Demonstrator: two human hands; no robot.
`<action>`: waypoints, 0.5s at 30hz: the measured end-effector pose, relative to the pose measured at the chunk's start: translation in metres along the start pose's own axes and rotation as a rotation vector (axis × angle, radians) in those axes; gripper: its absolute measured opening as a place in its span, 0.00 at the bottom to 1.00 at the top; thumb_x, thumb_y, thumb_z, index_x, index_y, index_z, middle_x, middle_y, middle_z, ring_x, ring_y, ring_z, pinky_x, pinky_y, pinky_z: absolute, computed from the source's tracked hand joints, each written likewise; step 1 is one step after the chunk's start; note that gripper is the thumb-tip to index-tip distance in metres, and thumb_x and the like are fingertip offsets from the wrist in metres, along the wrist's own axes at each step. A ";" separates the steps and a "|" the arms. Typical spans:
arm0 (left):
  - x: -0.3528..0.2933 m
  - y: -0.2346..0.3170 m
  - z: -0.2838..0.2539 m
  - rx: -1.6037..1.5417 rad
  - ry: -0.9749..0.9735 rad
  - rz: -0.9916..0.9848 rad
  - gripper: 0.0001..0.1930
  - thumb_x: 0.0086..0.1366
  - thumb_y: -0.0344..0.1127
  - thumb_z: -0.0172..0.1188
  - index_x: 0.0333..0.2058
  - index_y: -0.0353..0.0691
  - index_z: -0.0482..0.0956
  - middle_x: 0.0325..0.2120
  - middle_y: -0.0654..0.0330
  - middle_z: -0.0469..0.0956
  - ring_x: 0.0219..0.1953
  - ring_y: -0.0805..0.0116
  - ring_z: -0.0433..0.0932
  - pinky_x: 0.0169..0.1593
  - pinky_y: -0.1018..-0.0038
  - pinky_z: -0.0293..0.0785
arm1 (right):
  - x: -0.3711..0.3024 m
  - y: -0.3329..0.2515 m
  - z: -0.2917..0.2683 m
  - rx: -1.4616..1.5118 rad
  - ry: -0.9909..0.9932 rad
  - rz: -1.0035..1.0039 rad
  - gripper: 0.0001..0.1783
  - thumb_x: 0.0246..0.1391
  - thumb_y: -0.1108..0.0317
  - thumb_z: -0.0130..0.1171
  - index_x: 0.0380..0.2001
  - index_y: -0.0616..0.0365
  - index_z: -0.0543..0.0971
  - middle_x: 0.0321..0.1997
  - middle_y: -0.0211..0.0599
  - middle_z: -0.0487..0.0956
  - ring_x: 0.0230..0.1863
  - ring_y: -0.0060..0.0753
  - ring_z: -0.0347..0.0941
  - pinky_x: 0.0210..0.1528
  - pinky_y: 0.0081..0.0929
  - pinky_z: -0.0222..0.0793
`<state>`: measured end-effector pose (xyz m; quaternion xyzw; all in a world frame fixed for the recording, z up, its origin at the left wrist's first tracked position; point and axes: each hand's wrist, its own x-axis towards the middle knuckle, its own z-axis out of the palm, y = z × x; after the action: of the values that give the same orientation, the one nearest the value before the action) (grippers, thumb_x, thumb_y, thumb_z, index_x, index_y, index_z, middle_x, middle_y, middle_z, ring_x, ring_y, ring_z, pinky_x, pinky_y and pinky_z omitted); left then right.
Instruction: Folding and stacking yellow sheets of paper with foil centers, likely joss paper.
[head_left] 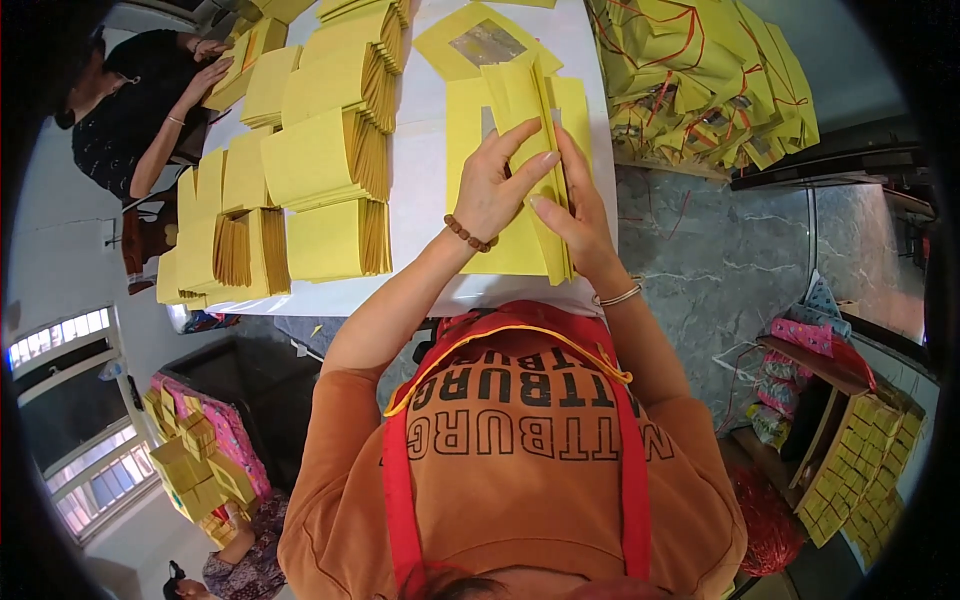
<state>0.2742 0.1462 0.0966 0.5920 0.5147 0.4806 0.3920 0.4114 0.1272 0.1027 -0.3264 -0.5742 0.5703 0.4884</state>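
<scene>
Between my two hands stands a folded piece of yellow paper (pixel 517 88), long and narrow, with its creased edge running toward me. My left hand (pixel 488 188) grips its left side, fingers bent over it and thumb along the fold. On the other side my right hand (pixel 584 218) has its fingers behind the paper and its thumb against the front. Underneath lie flat yellow sheets (pixel 468 245) with a greyish window, partly covered by my hands. Another windowed yellow sheet (pixel 440 45) lies askew just beyond.
Stacks of folded yellow paper (pixel 335 235) fill the left of the white table (pixel 420 190). A co-worker (pixel 125 100) handles paper at the far left; another person (pixel 245 560) sits lower left. Bundles tied with red string (pixel 690 60) are piled right. A crate of yellow packets (pixel 860 460) stands lower right.
</scene>
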 end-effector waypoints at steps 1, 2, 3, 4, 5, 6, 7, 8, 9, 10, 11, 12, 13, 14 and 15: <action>0.000 0.000 -0.001 0.000 0.001 0.000 0.24 0.55 0.43 0.62 0.47 0.33 0.73 0.37 0.50 0.75 0.37 0.62 0.75 0.40 0.72 0.71 | 0.000 0.000 0.000 0.000 -0.001 0.000 0.46 0.47 0.65 0.59 0.63 0.68 0.46 0.65 0.50 0.50 0.68 0.40 0.45 0.66 0.32 0.42; 0.001 0.000 -0.001 -0.003 -0.006 0.020 0.23 0.56 0.40 0.61 0.47 0.33 0.73 0.37 0.50 0.75 0.37 0.63 0.75 0.40 0.72 0.71 | 0.000 0.001 0.001 0.044 0.008 0.010 0.46 0.47 0.66 0.59 0.63 0.68 0.46 0.65 0.49 0.50 0.67 0.40 0.45 0.66 0.31 0.42; 0.001 0.001 -0.002 -0.005 -0.012 0.040 0.21 0.57 0.38 0.59 0.47 0.33 0.73 0.38 0.50 0.75 0.37 0.64 0.75 0.40 0.72 0.70 | 0.000 0.002 0.002 0.089 0.015 0.021 0.45 0.47 0.68 0.59 0.63 0.68 0.46 0.65 0.48 0.50 0.67 0.39 0.45 0.66 0.31 0.43; 0.001 0.001 0.001 -0.005 -0.011 0.040 0.21 0.57 0.38 0.59 0.47 0.33 0.73 0.38 0.50 0.75 0.37 0.64 0.75 0.40 0.72 0.70 | 0.000 0.003 0.002 0.089 0.014 0.020 0.45 0.47 0.68 0.59 0.63 0.68 0.46 0.65 0.48 0.50 0.67 0.39 0.45 0.66 0.31 0.43; 0.001 0.001 0.006 -0.059 0.114 0.092 0.20 0.57 0.36 0.58 0.47 0.33 0.73 0.37 0.50 0.75 0.36 0.64 0.75 0.39 0.73 0.71 | 0.000 0.004 0.002 0.076 0.010 0.015 0.45 0.47 0.69 0.59 0.63 0.68 0.47 0.65 0.47 0.50 0.67 0.38 0.45 0.66 0.31 0.43; 0.001 0.002 0.009 -0.115 0.236 0.143 0.19 0.58 0.34 0.56 0.47 0.33 0.73 0.37 0.51 0.75 0.35 0.65 0.75 0.39 0.73 0.71 | 0.000 0.005 0.001 0.062 0.010 0.010 0.44 0.47 0.70 0.58 0.63 0.68 0.47 0.66 0.47 0.50 0.67 0.38 0.45 0.66 0.31 0.43; 0.000 0.003 0.009 -0.116 0.235 0.143 0.19 0.58 0.34 0.56 0.47 0.33 0.73 0.37 0.51 0.75 0.35 0.65 0.75 0.39 0.73 0.71 | -0.001 0.005 0.001 0.061 0.011 0.010 0.44 0.47 0.70 0.58 0.63 0.68 0.47 0.66 0.47 0.50 0.67 0.38 0.45 0.66 0.31 0.43; -0.001 0.005 0.006 -0.125 0.190 0.114 0.18 0.58 0.33 0.55 0.47 0.33 0.73 0.37 0.51 0.75 0.35 0.65 0.75 0.39 0.73 0.71 | -0.001 0.005 0.001 0.077 0.010 0.013 0.44 0.47 0.70 0.58 0.63 0.68 0.47 0.66 0.47 0.50 0.68 0.38 0.45 0.66 0.31 0.43; -0.001 0.007 0.003 -0.133 0.148 0.082 0.18 0.57 0.33 0.55 0.47 0.33 0.73 0.36 0.51 0.75 0.34 0.64 0.75 0.39 0.73 0.71 | -0.001 0.006 0.001 0.094 0.007 0.018 0.44 0.47 0.70 0.58 0.63 0.68 0.47 0.66 0.47 0.50 0.68 0.38 0.44 0.66 0.31 0.42; 0.000 0.007 0.000 -0.133 0.148 0.080 0.18 0.57 0.33 0.55 0.47 0.33 0.73 0.36 0.51 0.75 0.34 0.64 0.75 0.39 0.73 0.71 | -0.001 0.007 0.001 0.094 0.007 0.020 0.44 0.47 0.70 0.58 0.63 0.68 0.47 0.66 0.47 0.50 0.68 0.38 0.44 0.66 0.31 0.42; 0.001 0.006 -0.003 -0.033 0.058 -0.005 0.18 0.58 0.33 0.55 0.46 0.33 0.74 0.36 0.51 0.75 0.33 0.64 0.75 0.39 0.73 0.71 | -0.001 0.007 0.000 0.010 -0.006 -0.003 0.44 0.47 0.69 0.59 0.63 0.68 0.47 0.66 0.47 0.49 0.68 0.39 0.44 0.66 0.31 0.42; 0.002 0.006 -0.005 0.067 -0.031 -0.087 0.17 0.58 0.33 0.54 0.46 0.34 0.74 0.35 0.51 0.75 0.33 0.64 0.75 0.39 0.73 0.71 | -0.001 0.007 -0.001 -0.076 -0.019 -0.029 0.45 0.47 0.68 0.59 0.63 0.68 0.47 0.66 0.47 0.49 0.68 0.39 0.44 0.66 0.31 0.42; 0.002 0.007 -0.003 0.066 -0.031 -0.086 0.17 0.58 0.33 0.54 0.46 0.34 0.74 0.35 0.51 0.75 0.33 0.64 0.75 0.39 0.73 0.71 | -0.001 0.006 0.000 -0.076 -0.018 -0.030 0.45 0.47 0.68 0.59 0.63 0.68 0.47 0.66 0.47 0.49 0.68 0.39 0.44 0.66 0.31 0.42; 0.002 0.007 0.000 0.075 0.008 -0.024 0.17 0.59 0.33 0.54 0.46 0.34 0.74 0.34 0.52 0.75 0.32 0.64 0.75 0.38 0.73 0.71 | -0.001 0.004 0.001 -0.048 -0.041 -0.042 0.45 0.47 0.68 0.59 0.63 0.68 0.47 0.66 0.48 0.48 0.68 0.39 0.43 0.67 0.31 0.41; 0.002 0.008 0.002 0.086 0.048 0.039 0.16 0.59 0.33 0.54 0.46 0.34 0.74 0.32 0.52 0.75 0.32 0.64 0.75 0.38 0.73 0.70 | 0.000 0.004 0.002 -0.018 -0.064 -0.055 0.45 0.47 0.67 0.59 0.63 0.68 0.46 0.66 0.49 0.48 0.68 0.39 0.43 0.67 0.31 0.41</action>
<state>0.2777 0.1470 0.1039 0.6063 0.5326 0.4797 0.3444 0.4092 0.1269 0.0993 -0.2966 -0.6034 0.5616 0.4822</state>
